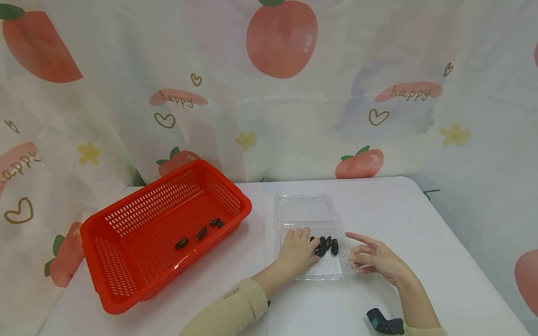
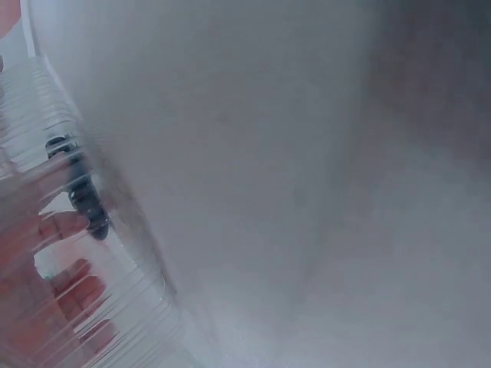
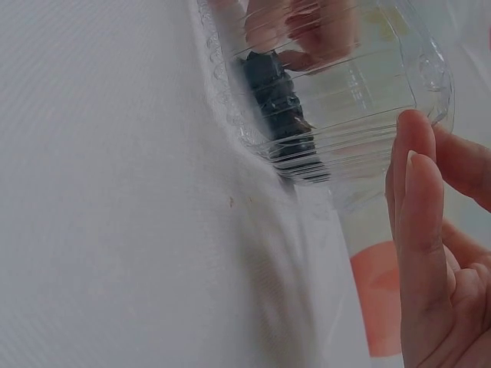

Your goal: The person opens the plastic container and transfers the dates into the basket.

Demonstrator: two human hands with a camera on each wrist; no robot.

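A hinged clear plastic box lies on the table with its lid tipped back. Several dark, shiny, oval fruits resembling dates are clustered inside it. My left hand reaches into the box, fingers pointing forward, its thumb against the nearest fruits. Through the ribbed wall, the left wrist view shows its fingers beside the dark fruits. My right hand is at the box's right side, index finger extended along the edge. Its thumb and another finger pinch the rim, close together in the right wrist view.
A red perforated plastic basket stands to the left, with several similar dark fruits on its floor. A dark wrist device is by the right sleeve. A fruit-print cloth hangs behind the white table.
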